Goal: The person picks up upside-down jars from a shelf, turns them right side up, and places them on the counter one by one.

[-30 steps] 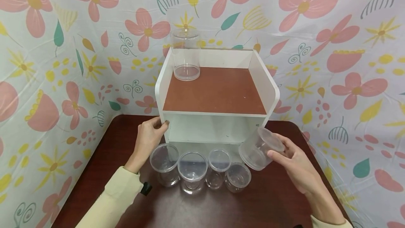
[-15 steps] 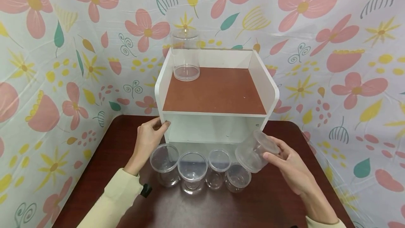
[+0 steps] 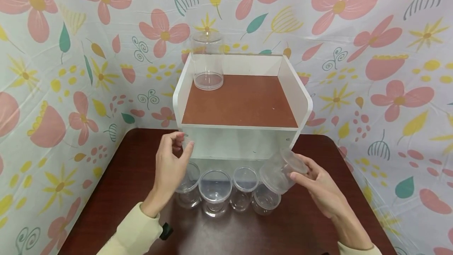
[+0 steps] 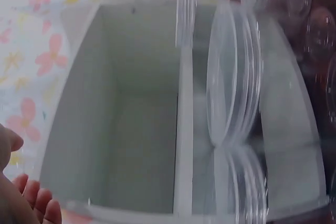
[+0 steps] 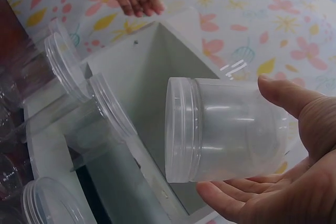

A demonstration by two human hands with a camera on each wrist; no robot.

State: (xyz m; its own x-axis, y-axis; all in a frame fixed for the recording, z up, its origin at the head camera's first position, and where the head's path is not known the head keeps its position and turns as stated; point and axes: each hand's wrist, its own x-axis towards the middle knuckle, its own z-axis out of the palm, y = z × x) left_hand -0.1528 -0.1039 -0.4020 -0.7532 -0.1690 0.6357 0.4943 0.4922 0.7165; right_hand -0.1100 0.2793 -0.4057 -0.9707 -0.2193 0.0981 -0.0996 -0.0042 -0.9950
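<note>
My right hand (image 3: 320,188) grips a clear plastic jar (image 3: 281,172) near its base, thumb on one side and fingers on the other. The jar is tilted over, and in the right wrist view its ribbed lid (image 5: 181,129) points left, in front of the shelf opening. My left hand (image 3: 171,164) holds nothing; its fingers are loosely bent beside the left front edge of the white shelf unit (image 3: 306,107). Several lidded clear jars (image 3: 215,186) stand upright in a row before the shelf; the left hand partly hides the leftmost one.
A taller clear jar (image 3: 209,62) stands at the back left of the shelf's brown top (image 3: 244,101). Below that top is an open white compartment (image 3: 230,143). The dark red table (image 3: 230,235) carries everything, with a flower-patterned cloth (image 3: 354,70) behind.
My left hand has let go of the shelf's left edge and moved slightly right. The right hand has carried its jar a little left and down, toward the rightmost standing jar.
</note>
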